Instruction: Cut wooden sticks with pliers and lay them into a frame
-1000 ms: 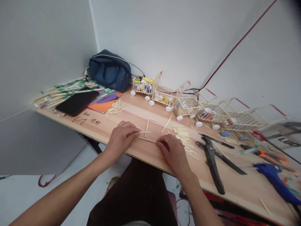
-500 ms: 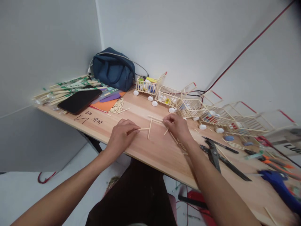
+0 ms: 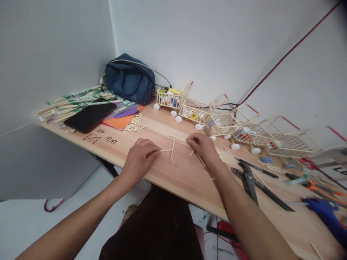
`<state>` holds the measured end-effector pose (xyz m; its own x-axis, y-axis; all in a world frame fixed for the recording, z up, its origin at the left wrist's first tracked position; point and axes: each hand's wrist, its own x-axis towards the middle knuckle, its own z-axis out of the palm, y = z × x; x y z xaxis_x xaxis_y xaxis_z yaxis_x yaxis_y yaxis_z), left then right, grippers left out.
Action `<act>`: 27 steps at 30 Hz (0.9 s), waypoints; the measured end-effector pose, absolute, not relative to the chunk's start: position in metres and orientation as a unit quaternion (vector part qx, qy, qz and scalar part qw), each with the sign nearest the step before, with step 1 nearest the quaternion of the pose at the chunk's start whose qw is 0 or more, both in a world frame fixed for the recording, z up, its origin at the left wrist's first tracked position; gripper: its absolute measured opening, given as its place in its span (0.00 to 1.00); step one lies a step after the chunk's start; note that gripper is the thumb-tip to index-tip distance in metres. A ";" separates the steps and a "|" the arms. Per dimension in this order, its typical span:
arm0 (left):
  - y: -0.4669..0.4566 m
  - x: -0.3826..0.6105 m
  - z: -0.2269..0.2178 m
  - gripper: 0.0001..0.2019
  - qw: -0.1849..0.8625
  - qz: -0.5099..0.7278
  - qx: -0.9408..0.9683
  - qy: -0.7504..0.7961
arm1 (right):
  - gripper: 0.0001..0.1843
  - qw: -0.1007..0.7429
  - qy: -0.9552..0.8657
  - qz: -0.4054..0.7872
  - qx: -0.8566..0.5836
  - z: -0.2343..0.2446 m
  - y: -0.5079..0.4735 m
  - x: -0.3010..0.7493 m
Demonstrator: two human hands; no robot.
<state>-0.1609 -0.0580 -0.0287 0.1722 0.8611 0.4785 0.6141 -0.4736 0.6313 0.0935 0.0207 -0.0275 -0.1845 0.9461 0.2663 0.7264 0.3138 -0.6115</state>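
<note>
My left hand [image 3: 141,157] rests on the wooden table [image 3: 176,177], fingertips pinching the end of a thin wooden stick [image 3: 166,150] that meets an upright stick [image 3: 172,149]. My right hand [image 3: 204,147] lies further right with its fingertips closed on the end of another stick [image 3: 177,138] lying across the top of that frame. A loose stick [image 3: 201,160] runs under the right wrist.
A row of stick-built carts [image 3: 222,121] with white wheels lines the wall. A blue bag [image 3: 129,78], a black phone [image 3: 90,116], coloured sheets and stick bundles [image 3: 133,122] sit at left. Black cutters [image 3: 248,180], orange tools and a blue glue gun [image 3: 325,213] lie right.
My right hand left the near stick, reached to the far side of the frame and now holds the top stick. The left hand stayed on its stick. The head turned slightly.
</note>
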 end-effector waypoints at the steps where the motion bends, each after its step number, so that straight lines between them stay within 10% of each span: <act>1: -0.058 -0.161 -0.029 0.08 0.145 0.415 0.752 0.491 | 0.06 0.312 -0.750 0.175 -0.556 -0.028 0.021 0.093; 19: -0.052 -0.165 -0.034 0.09 0.095 0.422 0.761 0.484 | 0.05 0.372 -0.712 0.147 -0.576 0.013 -0.006 0.109; 27: -0.053 -0.165 -0.034 0.08 0.095 0.430 0.753 0.489 | 0.05 0.310 -0.662 -0.058 -0.680 0.086 -0.023 0.209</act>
